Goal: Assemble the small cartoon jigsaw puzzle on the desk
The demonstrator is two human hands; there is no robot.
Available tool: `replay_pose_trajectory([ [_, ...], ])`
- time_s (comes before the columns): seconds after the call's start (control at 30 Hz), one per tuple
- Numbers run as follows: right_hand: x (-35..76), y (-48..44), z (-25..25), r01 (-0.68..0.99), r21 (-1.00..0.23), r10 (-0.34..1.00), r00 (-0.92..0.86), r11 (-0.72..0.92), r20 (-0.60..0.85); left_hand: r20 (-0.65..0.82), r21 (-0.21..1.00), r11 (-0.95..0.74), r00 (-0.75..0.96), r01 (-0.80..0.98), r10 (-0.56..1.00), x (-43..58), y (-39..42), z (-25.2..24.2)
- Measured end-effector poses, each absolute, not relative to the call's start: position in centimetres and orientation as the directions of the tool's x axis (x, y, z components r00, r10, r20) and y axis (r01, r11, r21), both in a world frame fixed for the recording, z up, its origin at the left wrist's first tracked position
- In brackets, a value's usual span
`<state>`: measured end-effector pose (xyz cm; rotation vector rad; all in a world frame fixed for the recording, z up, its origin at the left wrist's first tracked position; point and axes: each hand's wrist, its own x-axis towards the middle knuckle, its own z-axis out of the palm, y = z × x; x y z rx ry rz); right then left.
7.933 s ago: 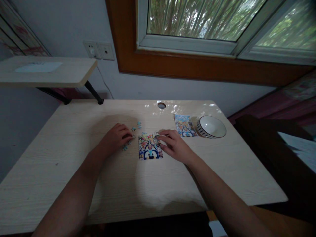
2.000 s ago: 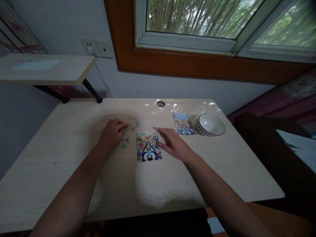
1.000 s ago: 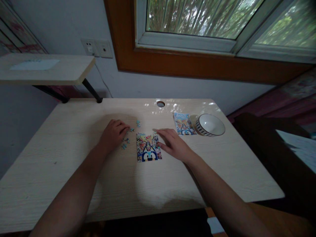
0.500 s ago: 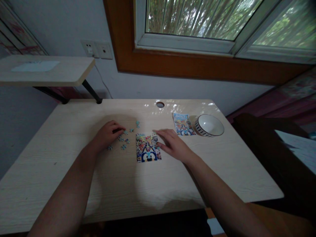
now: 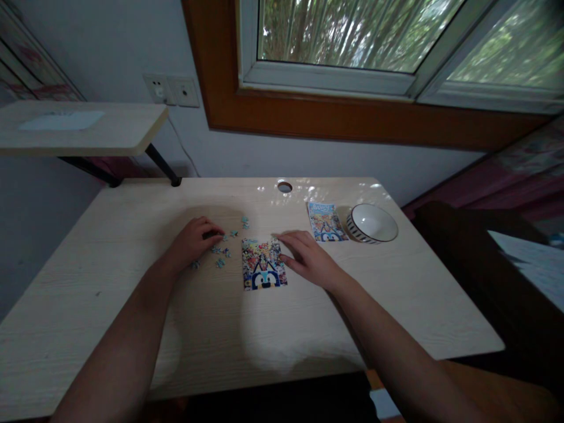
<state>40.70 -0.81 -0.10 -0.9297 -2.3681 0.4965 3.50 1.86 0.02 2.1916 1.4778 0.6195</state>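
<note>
A partly joined jigsaw puzzle (image 5: 264,270) with a blue cartoon dog face lies flat on the table in front of me. My right hand (image 5: 306,255) rests at its right edge, thumb and fingers stretched apart, fingertips touching the top right corner. To the left of the puzzle are several loose puzzle pieces (image 5: 220,263). My left hand (image 5: 196,241) is among them, its thumb and index finger pinched at a small piece (image 5: 225,237), which they partly cover. Another loose piece (image 5: 245,222) lies above the puzzle's top left corner.
A picture card (image 5: 327,223) with the same dog lies behind my right hand. Beside it stands a white bowl (image 5: 373,224) with a striped outside. The table (image 5: 211,335) has a round cable hole (image 5: 285,187) near its back edge. A raised shelf (image 5: 127,132) stands at the back left.
My left thumb has moved slightly right, closing towards the index fingertip at the small piece. My right hand and the puzzle stay in place.
</note>
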Motion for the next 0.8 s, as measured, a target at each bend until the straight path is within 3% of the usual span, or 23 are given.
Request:
replay_pose_trajectory([
  [0.8,40.9,-0.7,-0.3,0.504,-0.526,0.713,-0.612,0.686,0.344,0.105,0.636,-0.296,0.3,0.713,0.948,3.4,1.7,0.6],
])
